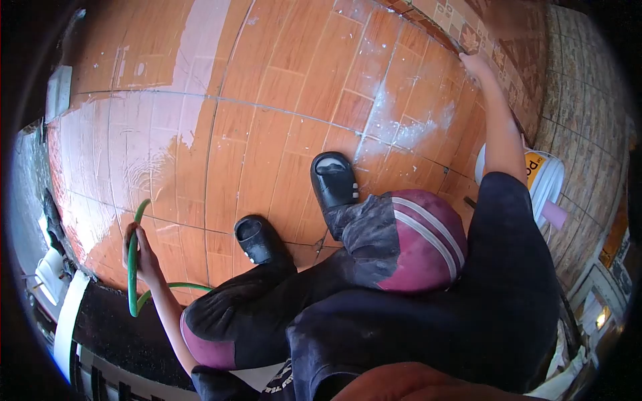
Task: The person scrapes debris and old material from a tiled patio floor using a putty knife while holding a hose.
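Note:
My left hand [146, 259] is closed around a green hose [132, 287], low over the tiled floor at the left. The hose's free end points up and away, and the rest loops back behind my leg. At the upper right my right arm stretches out to the foot of the patterned wall [487, 48]. There my right hand [475, 67] has its fingers curled together. What they hold, if anything, is too small to make out. Water [134, 144] spreads over the orange wood-look floor tiles [281, 73] ahead of the hose.
White residue [409, 132] lies on the tiles near my black slippers [332, 180]. A white bucket [548, 179] with a yellow label stands beside my right arm, a purple item [554, 214] at its side. The floor's edge drops off at the left.

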The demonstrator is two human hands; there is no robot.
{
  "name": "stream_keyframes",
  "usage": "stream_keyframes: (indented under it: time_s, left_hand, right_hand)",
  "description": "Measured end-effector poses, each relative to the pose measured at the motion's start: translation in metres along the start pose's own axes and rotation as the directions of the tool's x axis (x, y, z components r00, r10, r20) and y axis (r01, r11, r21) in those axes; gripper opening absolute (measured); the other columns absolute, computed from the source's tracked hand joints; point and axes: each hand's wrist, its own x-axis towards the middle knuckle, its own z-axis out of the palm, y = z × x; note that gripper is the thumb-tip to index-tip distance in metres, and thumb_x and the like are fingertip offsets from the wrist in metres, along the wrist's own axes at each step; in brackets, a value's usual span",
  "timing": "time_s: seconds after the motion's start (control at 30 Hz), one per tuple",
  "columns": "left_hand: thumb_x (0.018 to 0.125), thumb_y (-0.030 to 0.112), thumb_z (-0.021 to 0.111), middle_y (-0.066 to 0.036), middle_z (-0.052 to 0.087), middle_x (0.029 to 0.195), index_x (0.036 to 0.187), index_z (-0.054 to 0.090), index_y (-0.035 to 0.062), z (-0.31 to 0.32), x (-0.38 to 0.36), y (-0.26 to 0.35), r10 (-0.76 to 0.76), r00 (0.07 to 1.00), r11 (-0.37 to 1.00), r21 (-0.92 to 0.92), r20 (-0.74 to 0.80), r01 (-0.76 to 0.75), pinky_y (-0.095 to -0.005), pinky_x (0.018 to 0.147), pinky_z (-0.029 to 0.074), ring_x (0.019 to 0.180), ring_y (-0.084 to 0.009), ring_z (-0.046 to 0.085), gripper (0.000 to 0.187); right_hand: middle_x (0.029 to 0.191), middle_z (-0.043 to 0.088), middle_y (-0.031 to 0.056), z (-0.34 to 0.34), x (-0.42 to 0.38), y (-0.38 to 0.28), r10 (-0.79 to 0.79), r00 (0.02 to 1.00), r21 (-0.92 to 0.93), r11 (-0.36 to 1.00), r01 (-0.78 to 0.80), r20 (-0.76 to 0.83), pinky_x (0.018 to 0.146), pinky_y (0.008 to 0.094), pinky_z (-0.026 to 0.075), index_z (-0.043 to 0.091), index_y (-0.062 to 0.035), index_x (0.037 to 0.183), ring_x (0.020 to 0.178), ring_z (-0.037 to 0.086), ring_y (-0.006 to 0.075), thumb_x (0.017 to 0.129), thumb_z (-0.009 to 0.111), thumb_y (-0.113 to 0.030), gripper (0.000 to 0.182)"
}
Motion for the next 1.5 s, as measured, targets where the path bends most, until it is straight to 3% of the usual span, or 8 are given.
stream_keyframes:
  time_s: [0.4, 0.47, 0.8, 0.87, 1.1, 1.23, 1.4, 1.5]
  left_hand:
    - [0.088, 0.004, 0.068, -0.011, 0.071, 0.094, 0.1, 0.069, -0.006, 0.018, 0.007, 0.006, 0.001, 1.0, 0.999, -0.045, -0.028, -0.002, -0.0282, 0.08, 0.053, 0.087, -0.0158, 0.066, 0.016]
    - [0.088, 0.005, 0.068, -0.011, 0.071, 0.094, 0.1, 0.069, -0.0059, 0.016, 0.009, 0.01, -0.004, 1.0, 0.999, -0.049, -0.023, 0.003, -0.0291, 0.081, 0.053, 0.086, -0.0161, 0.066, 0.016]
    - [0.088, 0.005, 0.068, -0.01, 0.071, 0.094, 0.1, 0.069, -0.0048, 0.011, 0.012, 0.0, -0.057, 0.997, 0.988, -0.148, -0.057, 0.048, -0.0281, 0.078, 0.052, 0.085, -0.0155, 0.065, 0.016]
    - [0.088, 0.005, 0.067, -0.01, 0.07, 0.093, 0.1, 0.069, -0.0056, 0.006, 0.013, 0.007, -0.086, 0.994, 0.99, -0.119, -0.07, 0.078, -0.0282, 0.078, 0.053, 0.085, -0.0157, 0.065, 0.016]
    - [0.089, 0.002, 0.065, -0.012, 0.07, 0.095, 0.1, 0.068, -0.0069, 0.012, 0.025, 0.009, -0.061, 0.994, 0.992, -0.113, -0.092, 0.051, -0.0285, 0.078, 0.054, 0.087, -0.0163, 0.065, 0.015]
    - [0.089, 0.002, 0.065, -0.011, 0.07, 0.095, 0.101, 0.068, -0.0066, 0.017, 0.024, 0.004, -0.068, 0.997, 0.986, -0.154, -0.043, 0.06, -0.0281, 0.078, 0.054, 0.088, -0.0162, 0.065, 0.015]
    - [0.089, 0.001, 0.065, -0.012, 0.07, 0.096, 0.102, 0.067, -0.007, 0.017, 0.025, 0.002, -0.008, 0.999, 0.993, -0.12, -0.046, 0.002, -0.0271, 0.077, 0.054, 0.087, -0.0161, 0.065, 0.015]
    - [0.089, 0.001, 0.065, -0.011, 0.07, 0.096, 0.102, 0.067, -0.0073, 0.019, 0.024, 0.004, -0.059, 0.998, 0.974, -0.218, -0.011, 0.055, -0.0268, 0.077, 0.054, 0.087, -0.0158, 0.065, 0.015]
  right_hand:
    - [0.055, 0.049, 0.0064, 0.01, 0.049, -0.047, -0.151, 0.972, -0.042, 0.988, 0.146, -0.179, 0.044, 0.0399, 0.034, 0.059, 0.0016, 0.079, 0.045, 0.044, 0.0198, 0.088, 0.054, -0.034, 0.037]
    - [0.105, 0.065, 0.03, -0.004, -0.002, -0.107, -0.045, 0.998, 0.097, 0.994, 0.041, 0.042, 0.081, 0.0439, 0.051, 0.064, 0.0092, 0.105, 0.096, 0.066, 0.0393, 0.079, 0.051, -0.023, 0.044]
    - [0.114, 0.063, 0.0271, 0.03, 0.014, -0.198, -0.421, 0.904, -0.299, 0.874, 0.383, -0.072, 0.095, 0.0421, 0.047, 0.065, 0.0025, 0.112, 0.11, 0.061, 0.0389, 0.077, 0.053, -0.025, 0.046]
    - [0.108, 0.066, 0.027, 0.034, 0.024, -0.189, -0.576, 0.777, -0.308, 0.809, 0.5, -0.252, 0.092, 0.044, 0.048, 0.064, 0.0031, 0.112, 0.104, 0.064, 0.0396, 0.077, 0.053, -0.027, 0.047]
    - [0.06, 0.056, 0.0138, 0.008, 0.022, -0.203, -0.449, 0.886, -0.441, 0.775, 0.452, 0.12, 0.044, 0.043, 0.04, 0.056, 0.0002, 0.073, 0.05, 0.055, 0.025, 0.084, 0.045, -0.025, 0.029]
    - [0.058, 0.054, 0.0122, -0.015, 0.019, -0.217, -0.228, 0.969, -0.302, 0.921, 0.247, 0.098, 0.043, 0.0416, 0.037, 0.055, -0.001, 0.071, 0.047, 0.051, 0.0234, 0.084, 0.043, -0.023, 0.028]
    - [0.052, 0.045, 0.0085, -0.007, 0.022, -0.222, -0.281, 0.922, -0.618, 0.685, 0.386, 0.265, 0.043, 0.0421, 0.037, 0.056, 0.0001, 0.082, 0.044, 0.045, 0.0231, 0.082, 0.045, -0.022, 0.025]
    - [0.065, 0.059, 0.016, -0.026, 0.005, -0.237, -0.162, 0.975, -0.357, 0.911, 0.206, 0.15, 0.053, 0.0482, 0.047, 0.062, 0.0027, 0.096, 0.056, 0.059, 0.0279, 0.081, 0.046, -0.023, 0.033]
